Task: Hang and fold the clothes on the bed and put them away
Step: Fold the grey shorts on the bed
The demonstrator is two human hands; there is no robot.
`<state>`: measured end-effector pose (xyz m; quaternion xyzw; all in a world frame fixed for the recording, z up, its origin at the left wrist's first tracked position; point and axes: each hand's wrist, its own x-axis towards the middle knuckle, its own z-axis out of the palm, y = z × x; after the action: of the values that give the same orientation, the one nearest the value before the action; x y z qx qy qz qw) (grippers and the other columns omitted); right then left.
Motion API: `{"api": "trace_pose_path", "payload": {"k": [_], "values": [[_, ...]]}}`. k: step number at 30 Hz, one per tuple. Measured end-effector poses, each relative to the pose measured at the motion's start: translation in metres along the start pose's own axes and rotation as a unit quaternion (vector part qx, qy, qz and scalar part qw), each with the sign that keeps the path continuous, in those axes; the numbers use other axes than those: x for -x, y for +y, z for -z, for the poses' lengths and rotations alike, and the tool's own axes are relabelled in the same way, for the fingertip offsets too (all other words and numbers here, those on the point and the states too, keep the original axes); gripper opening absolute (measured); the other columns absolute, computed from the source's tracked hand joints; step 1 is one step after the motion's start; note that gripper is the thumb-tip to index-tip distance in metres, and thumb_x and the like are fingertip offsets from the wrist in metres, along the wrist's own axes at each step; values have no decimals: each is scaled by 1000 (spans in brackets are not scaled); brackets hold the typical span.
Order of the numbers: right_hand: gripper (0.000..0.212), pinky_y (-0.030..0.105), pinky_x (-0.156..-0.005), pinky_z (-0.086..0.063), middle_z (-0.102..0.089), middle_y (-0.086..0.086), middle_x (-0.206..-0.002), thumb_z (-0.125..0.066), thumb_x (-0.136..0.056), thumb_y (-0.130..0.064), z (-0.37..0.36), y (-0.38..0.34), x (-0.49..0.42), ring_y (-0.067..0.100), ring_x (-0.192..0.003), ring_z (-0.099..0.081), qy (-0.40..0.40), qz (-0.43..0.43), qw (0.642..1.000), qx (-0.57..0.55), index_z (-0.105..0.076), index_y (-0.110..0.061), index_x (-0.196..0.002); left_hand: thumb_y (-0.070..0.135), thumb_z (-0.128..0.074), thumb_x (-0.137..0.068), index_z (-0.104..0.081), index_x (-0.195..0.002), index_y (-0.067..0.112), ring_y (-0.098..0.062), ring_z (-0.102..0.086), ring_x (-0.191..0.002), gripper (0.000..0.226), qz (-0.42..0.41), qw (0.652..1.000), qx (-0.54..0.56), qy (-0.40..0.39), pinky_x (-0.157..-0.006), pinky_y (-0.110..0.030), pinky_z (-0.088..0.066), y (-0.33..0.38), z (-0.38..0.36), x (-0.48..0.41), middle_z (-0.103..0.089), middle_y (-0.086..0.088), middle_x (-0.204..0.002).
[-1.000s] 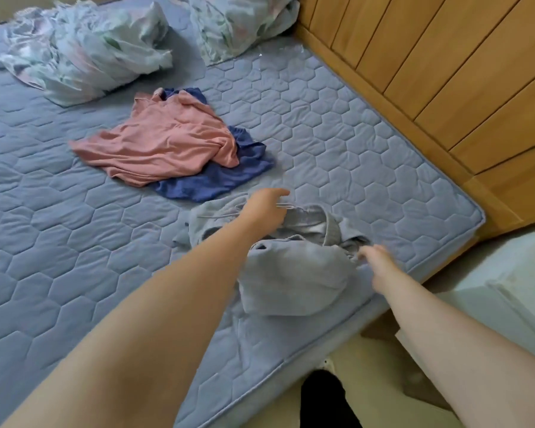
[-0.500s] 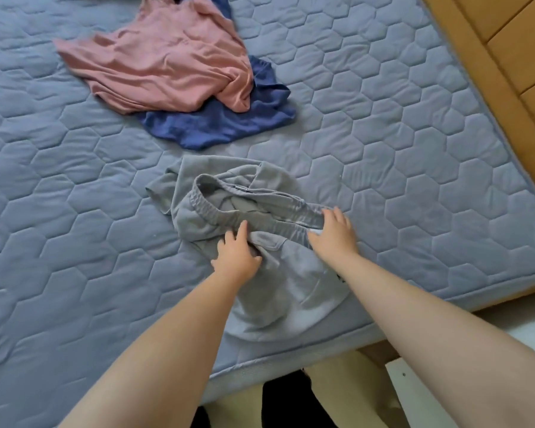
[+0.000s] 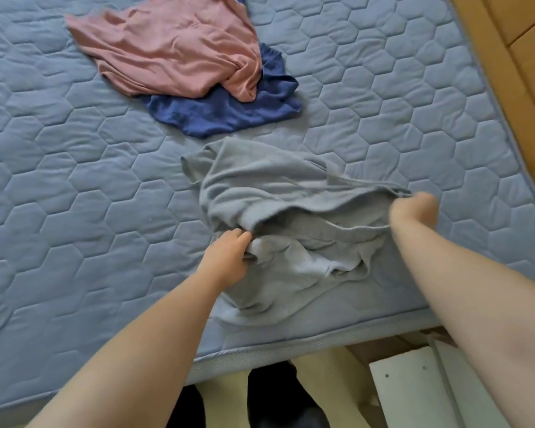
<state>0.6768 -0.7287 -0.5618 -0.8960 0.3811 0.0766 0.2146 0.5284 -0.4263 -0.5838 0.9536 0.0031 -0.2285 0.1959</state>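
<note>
A crumpled grey garment (image 3: 278,193) with an elastic waistband lies near the front edge of the blue quilted mattress (image 3: 74,186). My left hand (image 3: 229,257) grips its waistband at the left. At the right end, my right hand (image 3: 414,208) pinches the same waistband and looks blurred by motion. Between my hands the band is pulled wide. Farther back lies a pink garment (image 3: 173,47), spread over a dark blue one (image 3: 229,112).
A wooden bed frame and panelled wall (image 3: 513,57) run along the right side. A white piece of furniture (image 3: 414,387) stands on the floor by the bed's front right corner. My dark-clothed legs (image 3: 275,400) stand at the front edge.
Both hands have closed on the grey garment's waistband and moved apart, my right hand sweeping right, stretching it open. The view has tilted closer and lower onto the bed.
</note>
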Motion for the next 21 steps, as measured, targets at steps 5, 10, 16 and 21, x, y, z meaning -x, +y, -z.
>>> {"api": "trace_pose_path", "payload": {"k": [5, 10, 16, 21], "values": [[44, 44, -101, -38, -44, 19, -135, -56, -86, -10, -4, 29, 11, 37, -124, -42, -33, 97, 972, 210, -45, -4, -128, 17, -54, -82, -59, -117, 17, -25, -46, -108, 36, -40, 997, -2, -73, -84, -37, -45, 16, -1, 6, -56, -2, -113], [31, 37, -88, -42, -61, 20, -114, -47, -90, -22, -32, -5, 77, 36, -109, -54, -162, 298, 931, 134, -64, -1, -104, 20, -46, -86, -67, -102, 17, -20, -48, -102, 26, 23, 993, 81, -87, -82, -31, -43, 20, -8, 14, -62, 1, -101], [18, 21, -47, -37, -49, 7, -72, -61, -85, -23, -87, -33, 121, 18, -56, -45, -397, -40, 915, -53, -48, -14, -77, 8, -46, -83, -72, -86, 15, -17, -57, -84, 27, 148, 959, 239, -13, -67, -26, -46, 16, -4, 18, -68, 4, -87], [26, 37, -67, -53, -68, 12, -98, -54, -75, -26, -62, -79, 47, 29, -86, -65, -131, 84, 983, -96, -62, -7, -90, 7, -46, -86, -70, -95, 14, -20, -56, -87, 26, 187, 953, 225, 77, -70, -28, -42, 6, 4, 17, -65, -1, -93]]}}
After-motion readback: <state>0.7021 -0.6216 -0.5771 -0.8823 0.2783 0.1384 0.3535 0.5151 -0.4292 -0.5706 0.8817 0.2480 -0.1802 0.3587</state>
